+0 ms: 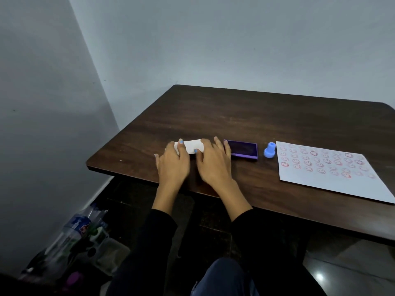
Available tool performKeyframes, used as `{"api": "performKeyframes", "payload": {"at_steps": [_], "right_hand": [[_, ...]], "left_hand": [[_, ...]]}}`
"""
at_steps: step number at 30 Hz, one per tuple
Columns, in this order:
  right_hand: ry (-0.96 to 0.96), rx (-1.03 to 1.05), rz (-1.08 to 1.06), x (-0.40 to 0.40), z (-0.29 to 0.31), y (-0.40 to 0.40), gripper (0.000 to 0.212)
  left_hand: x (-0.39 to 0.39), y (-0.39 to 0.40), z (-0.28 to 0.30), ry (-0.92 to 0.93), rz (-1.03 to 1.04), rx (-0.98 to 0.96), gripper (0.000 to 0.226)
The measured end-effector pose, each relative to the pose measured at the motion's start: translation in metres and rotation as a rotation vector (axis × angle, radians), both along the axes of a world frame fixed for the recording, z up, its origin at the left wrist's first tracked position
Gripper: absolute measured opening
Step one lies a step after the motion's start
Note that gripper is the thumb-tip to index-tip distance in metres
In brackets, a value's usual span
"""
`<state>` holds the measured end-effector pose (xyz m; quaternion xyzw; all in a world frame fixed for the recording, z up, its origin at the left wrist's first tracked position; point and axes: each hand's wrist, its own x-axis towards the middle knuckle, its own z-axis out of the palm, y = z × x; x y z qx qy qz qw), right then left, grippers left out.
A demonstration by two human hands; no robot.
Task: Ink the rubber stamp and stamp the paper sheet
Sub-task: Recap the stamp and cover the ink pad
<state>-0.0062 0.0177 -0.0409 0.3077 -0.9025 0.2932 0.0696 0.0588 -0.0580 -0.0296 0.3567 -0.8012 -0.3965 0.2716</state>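
Observation:
A small blue rubber stamp (pixel 269 150) stands upright on the dark wooden table (pixel 235 116), between an open purple ink pad (pixel 243 150) and a white paper sheet (pixel 324 167) covered with several red smiley prints. My left hand (pixel 173 163) and my right hand (pixel 213 161) both rest with fingers on a white folded piece (pixel 190 146) left of the ink pad. Whether it is paper or a lid I cannot tell. Neither hand touches the stamp.
Walls meet in a corner behind the table. Plastic bottles (pixel 79 229) and clutter lie on the floor at the lower left, below the table's left edge. My knee (pixel 226 276) is under the near edge.

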Motion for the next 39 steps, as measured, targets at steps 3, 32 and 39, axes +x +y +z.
{"api": "performKeyframes", "payload": {"at_steps": [3,32,39], "right_hand": [[0.009,-0.178,-0.061,-0.003,0.008,0.013,0.045],[-0.151,-0.358,-0.385,-0.028,-0.001,0.079,0.042],[-0.156,-0.378,-0.387,-0.027,-0.002,0.079,0.044]], "left_hand": [[-0.008,0.013,0.01,0.13,-0.015,0.0,0.038],[-0.068,0.058,-0.008,0.144,-0.2,-0.019,0.035],[-0.067,0.059,-0.008,0.146,-0.179,-0.019,0.033]]}}
